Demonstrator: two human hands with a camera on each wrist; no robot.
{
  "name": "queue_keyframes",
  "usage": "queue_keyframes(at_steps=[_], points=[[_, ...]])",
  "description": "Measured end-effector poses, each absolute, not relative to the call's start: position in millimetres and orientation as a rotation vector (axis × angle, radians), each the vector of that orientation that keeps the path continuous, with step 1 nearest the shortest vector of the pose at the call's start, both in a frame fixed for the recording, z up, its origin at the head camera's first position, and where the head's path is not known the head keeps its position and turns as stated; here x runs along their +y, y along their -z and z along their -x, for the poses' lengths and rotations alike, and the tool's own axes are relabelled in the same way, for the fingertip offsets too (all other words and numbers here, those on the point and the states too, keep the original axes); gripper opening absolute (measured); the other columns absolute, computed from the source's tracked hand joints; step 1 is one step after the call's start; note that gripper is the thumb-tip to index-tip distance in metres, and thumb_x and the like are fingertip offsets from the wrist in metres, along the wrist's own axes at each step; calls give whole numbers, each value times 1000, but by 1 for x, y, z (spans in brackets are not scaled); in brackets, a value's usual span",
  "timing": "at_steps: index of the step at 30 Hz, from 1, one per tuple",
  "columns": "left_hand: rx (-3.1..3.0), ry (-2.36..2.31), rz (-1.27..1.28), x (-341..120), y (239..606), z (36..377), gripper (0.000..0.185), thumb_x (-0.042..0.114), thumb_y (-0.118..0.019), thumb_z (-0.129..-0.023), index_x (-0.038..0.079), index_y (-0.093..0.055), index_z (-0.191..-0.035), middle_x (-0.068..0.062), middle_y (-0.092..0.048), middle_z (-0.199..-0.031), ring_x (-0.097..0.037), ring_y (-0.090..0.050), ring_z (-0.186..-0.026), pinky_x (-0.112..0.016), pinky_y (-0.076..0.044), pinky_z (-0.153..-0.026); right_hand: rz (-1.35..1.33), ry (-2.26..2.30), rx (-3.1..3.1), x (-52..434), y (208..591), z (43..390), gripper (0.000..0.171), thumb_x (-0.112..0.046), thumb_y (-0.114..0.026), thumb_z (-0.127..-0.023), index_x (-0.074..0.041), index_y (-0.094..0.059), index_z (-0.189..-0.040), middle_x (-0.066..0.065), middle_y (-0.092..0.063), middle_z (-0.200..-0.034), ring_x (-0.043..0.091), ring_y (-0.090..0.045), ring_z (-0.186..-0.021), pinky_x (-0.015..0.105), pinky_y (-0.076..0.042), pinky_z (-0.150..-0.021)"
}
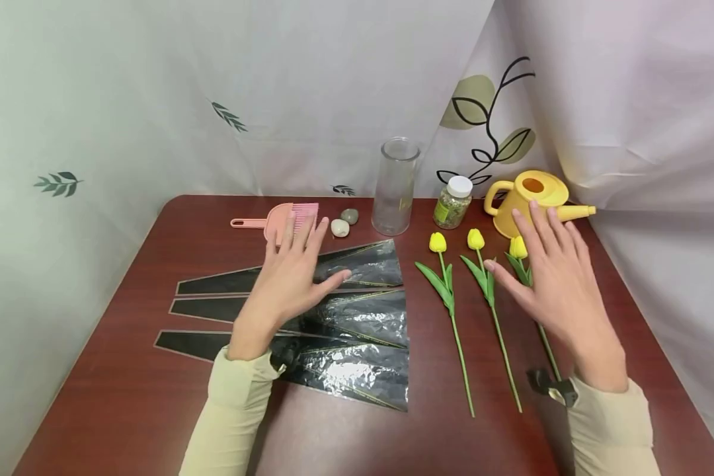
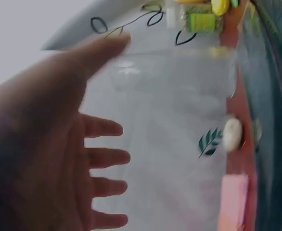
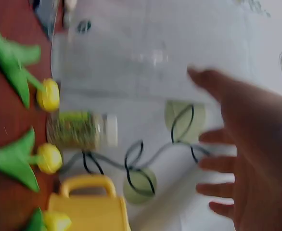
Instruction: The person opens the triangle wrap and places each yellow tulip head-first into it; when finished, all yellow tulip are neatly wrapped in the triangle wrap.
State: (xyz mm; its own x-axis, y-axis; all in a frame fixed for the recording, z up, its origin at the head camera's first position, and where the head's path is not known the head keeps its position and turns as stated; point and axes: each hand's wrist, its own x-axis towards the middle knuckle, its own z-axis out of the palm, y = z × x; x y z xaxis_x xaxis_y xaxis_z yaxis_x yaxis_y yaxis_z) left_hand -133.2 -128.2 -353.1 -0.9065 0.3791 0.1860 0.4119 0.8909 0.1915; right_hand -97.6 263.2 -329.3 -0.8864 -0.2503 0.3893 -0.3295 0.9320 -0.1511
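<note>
My left hand (image 1: pixel 288 277) hovers with spread fingers over three dark, glossy tapered sleeves (image 1: pixel 357 317) laid side by side. Fingers straight and spread, my right hand (image 1: pixel 562 284) is above the rightmost of three yellow tulips (image 1: pixel 457 324), partly hiding it. Neither hand holds anything. Beyond the right fingertips stands a yellow watering can (image 1: pixel 508 210). A clear glass vase (image 1: pixel 393 192) stands upright at the back middle, also visible as a faint cylinder in both wrist views. To its right is a white-lidded jar (image 1: pixel 449 210) of greenish bits, seen also in the right wrist view.
Behind the left fingertips lie a pink dustpan (image 1: pixel 274 221) and a pink brush (image 1: pixel 305 215). A white stone (image 1: pixel 340 228) and a grey-green stone (image 1: pixel 350 215) sit left of the vase. Patterned curtains (image 1: pixel 309 86) hang along the back edge of the red-brown table (image 1: pixel 113 357).
</note>
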Motion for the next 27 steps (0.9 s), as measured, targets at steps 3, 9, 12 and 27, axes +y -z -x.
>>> queue_keyframes(at_steps=[3,9,12,27], points=[[-2889,326,650,-113,360,143,74,56,-57,-93,12,-40,-149,-14,-35,-153,-38,-24,-142,-59,-19,-112,-394,-407,-2707,248,337,86,73,-38,-72,-87,-7,-43,-146,16,-38,-152,39,-35,-137,58,-26,-109],[-2868,354,763,-70,378,164,35,32,-67,-93,11,-69,-120,-8,-64,-114,-30,-56,-105,-47,-48,-84,-265,-508,-2937,221,368,65,32,-36,-71,-88,-9,-70,-104,5,-68,-89,28,-64,-78,50,-51,-59],[-2897,311,766,-53,389,175,25,28,-69,-92,13,-74,-111,-6,-64,-102,-28,-57,-95,-44,-50,-76,-211,-546,-3088,215,383,60,21,-35,-73,-86,-14,-70,-88,-7,-60,-69,15,-55,-58,37,-42,-47],[-2922,350,675,-39,419,194,7,21,-80,-82,19,-79,-88,-4,-63,-90,-27,-58,-89,-43,-50,-77,-28,-777,-3177,208,404,51,15,-25,-77,-83,-19,-69,-73,-11,-59,-61,9,-52,-53,33,-40,-50]])
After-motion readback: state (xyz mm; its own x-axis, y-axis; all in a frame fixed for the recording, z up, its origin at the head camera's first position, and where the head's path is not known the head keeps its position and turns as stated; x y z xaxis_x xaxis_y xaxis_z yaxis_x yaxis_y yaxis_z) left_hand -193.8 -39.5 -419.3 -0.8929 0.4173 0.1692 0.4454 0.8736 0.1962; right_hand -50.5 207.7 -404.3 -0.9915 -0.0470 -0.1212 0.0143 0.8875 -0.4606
